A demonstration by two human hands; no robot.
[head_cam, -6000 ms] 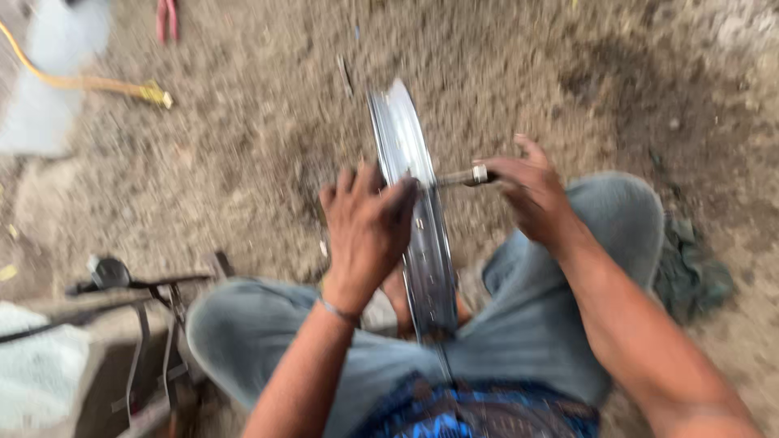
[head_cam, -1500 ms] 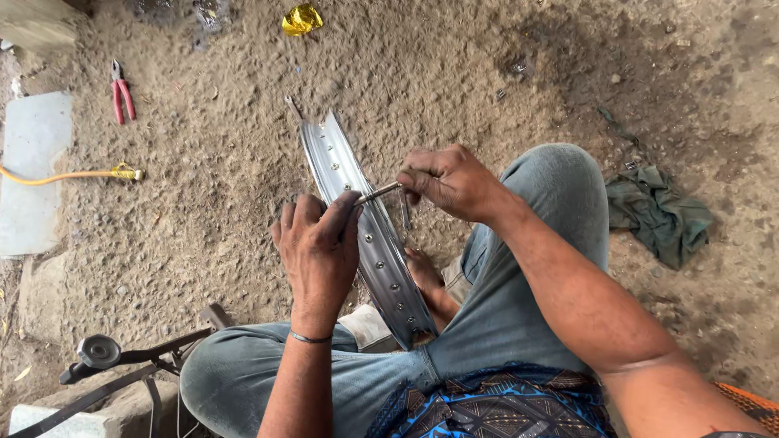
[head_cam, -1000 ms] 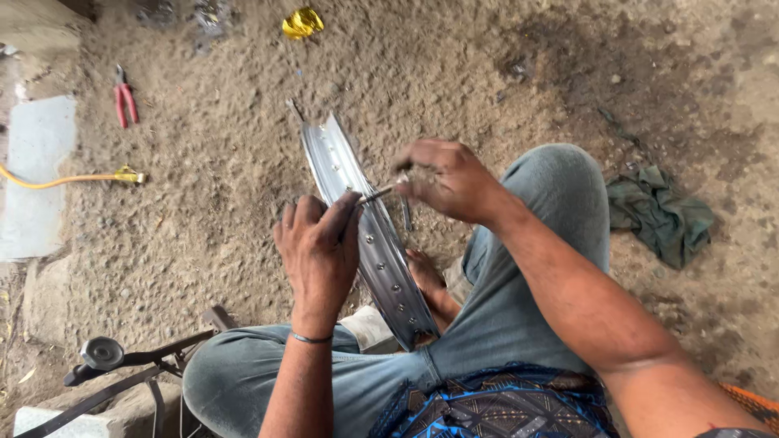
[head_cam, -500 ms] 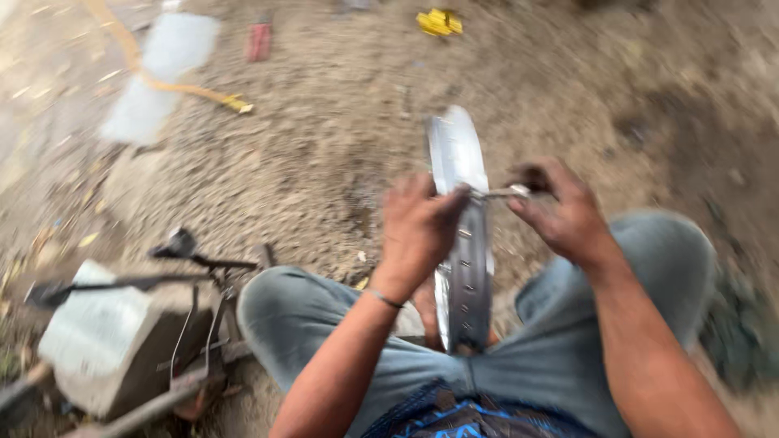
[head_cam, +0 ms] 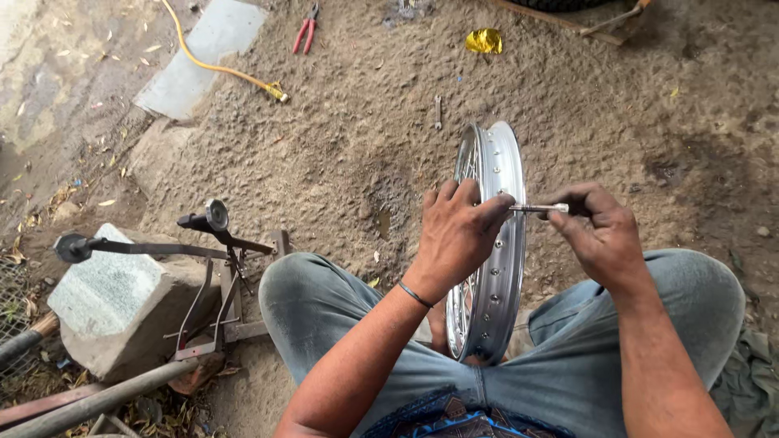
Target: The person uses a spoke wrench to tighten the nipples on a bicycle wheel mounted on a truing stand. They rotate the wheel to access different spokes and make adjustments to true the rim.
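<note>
Two bare hands work on a shiny silver spoked wheel rim [head_cam: 497, 268] standing upright between the person's knees. Left hand [head_cam: 456, 235] grips its edge; right hand [head_cam: 596, 231] pinches a thin metal tool [head_cam: 538, 208] touching the rim.

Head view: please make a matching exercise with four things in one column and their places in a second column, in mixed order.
Things:
1. wheel rim
2. pliers
3. yellow hose
4. stone block

Places:
A. far on the ground, top of the picture
B. upright between the knees
C. at the left, beside the metal stand
D. across the flat slab

Pairs: 1-B, 2-A, 3-D, 4-C
</note>
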